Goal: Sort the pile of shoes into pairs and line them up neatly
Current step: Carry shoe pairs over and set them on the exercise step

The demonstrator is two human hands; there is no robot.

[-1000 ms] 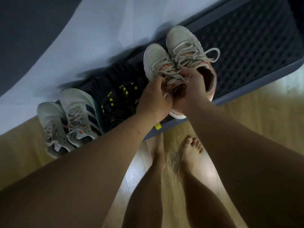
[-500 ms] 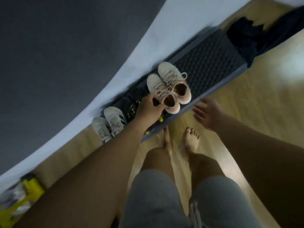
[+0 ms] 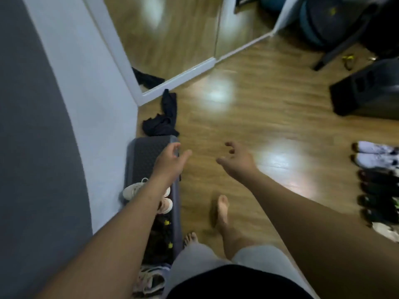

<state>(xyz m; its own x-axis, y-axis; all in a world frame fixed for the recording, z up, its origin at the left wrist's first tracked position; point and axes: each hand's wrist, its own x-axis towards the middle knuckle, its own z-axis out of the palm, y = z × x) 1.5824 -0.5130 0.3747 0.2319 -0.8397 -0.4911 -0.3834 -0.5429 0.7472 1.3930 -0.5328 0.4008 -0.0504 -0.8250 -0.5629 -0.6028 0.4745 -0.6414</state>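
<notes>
Grey mat [image 3: 141,157]: pairs lined against wall [image 3: 90,104] for a neat row, pink-white pair [image 3: 132,189] set beside black pair [image 3: 160,234]
Left hand [image 3: 170,161]: fingers relaxed, nothing held
Right hand [image 3: 238,161]: fingers loosely curled, nothing held
Floor shoes [image 3: 376,188]: left at far right, probably to be fetched next

No word, brand name or number can be read anywhere. The black shoes [image 3: 160,239] on the grey mat [image 3: 142,160] carry small yellow marks, too blurred to tell as letters or a logo. Well away from the mat, a dark bag [image 3: 323,20] bears a small yellow mark, equally unreadable.
</notes>
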